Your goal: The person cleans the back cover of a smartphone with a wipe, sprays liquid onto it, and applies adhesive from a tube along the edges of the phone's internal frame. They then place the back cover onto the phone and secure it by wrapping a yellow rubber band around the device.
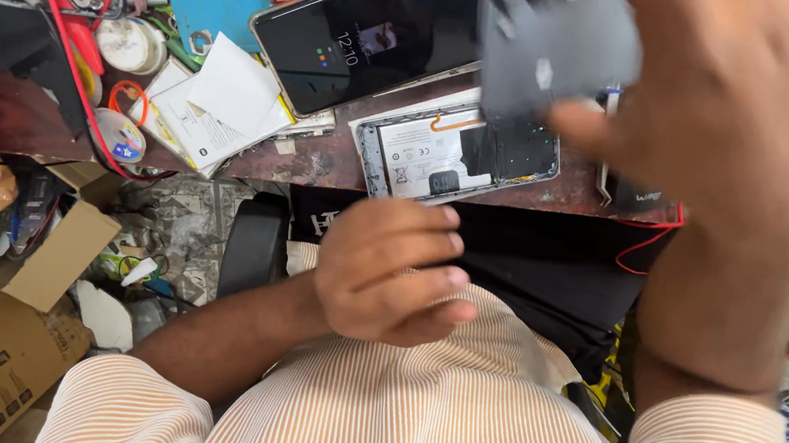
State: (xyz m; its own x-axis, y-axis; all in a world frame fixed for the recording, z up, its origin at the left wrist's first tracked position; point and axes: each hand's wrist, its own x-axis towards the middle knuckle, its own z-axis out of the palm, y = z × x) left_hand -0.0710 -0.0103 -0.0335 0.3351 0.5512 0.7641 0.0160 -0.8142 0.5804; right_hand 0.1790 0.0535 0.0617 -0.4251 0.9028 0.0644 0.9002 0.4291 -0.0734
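Right hand point(718, 119) pinches a flat dark-grey phone panel point(554, 48) above the opened white-framed phone point(460, 155) on the desk point(322, 165); left hand point(389, 270), loosely curled, empty; a slackened pinch could drop the panel onto exposed parts.

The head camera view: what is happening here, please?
A person in a striped shirt sits at a cluttered workbench. The right hand holds up a dark flat panel, blurred, close to the camera. The left hand is loosely curled near the chest, holding nothing visible. On the bench lie an opened phone showing its battery and a tablet with a lit screen.
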